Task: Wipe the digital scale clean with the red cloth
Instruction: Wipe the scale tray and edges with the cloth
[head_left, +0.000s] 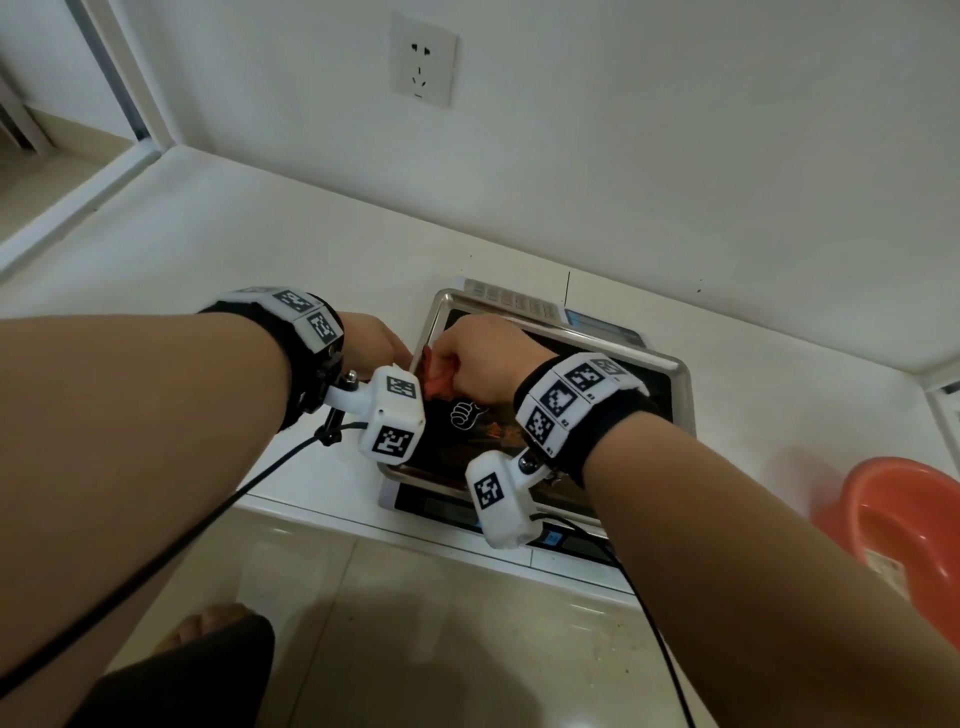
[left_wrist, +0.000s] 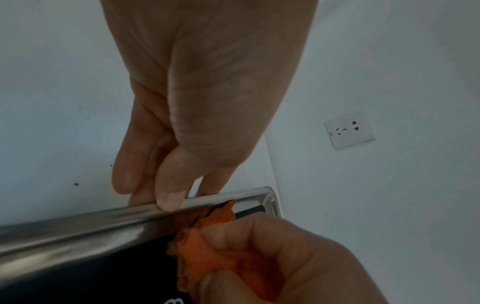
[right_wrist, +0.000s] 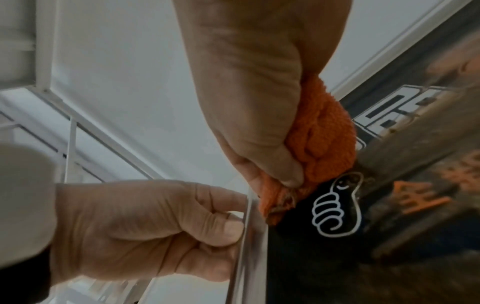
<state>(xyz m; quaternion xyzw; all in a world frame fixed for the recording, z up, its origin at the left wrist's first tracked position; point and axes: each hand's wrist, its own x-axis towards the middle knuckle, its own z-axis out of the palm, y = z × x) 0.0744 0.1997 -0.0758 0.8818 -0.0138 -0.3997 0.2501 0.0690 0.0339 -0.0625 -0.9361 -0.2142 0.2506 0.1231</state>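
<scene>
The digital scale (head_left: 511, 297) stands on a low white ledge. Its steel tray (head_left: 681, 387) has a black, reflective surface with a thumbs-up logo (right_wrist: 335, 214). My left hand (head_left: 371, 338) grips the tray's left rim (left_wrist: 78, 224), with the thumb (left_wrist: 170, 197) on top and the fingers beneath. My right hand (head_left: 480, 358) holds the bunched red cloth (head_left: 436, 375) and presses it onto the tray just inside that rim. In the right wrist view the cloth (right_wrist: 322, 133) bulges out of my fist, its tip touching the black surface beside the left hand (right_wrist: 142, 226).
An orange plastic basin (head_left: 904, 525) sits low at the right. A wall socket (head_left: 423, 60) is on the white wall behind the scale. Wrist-camera cables (head_left: 218, 512) hang over the tiled floor, where my foot (head_left: 218, 629) shows.
</scene>
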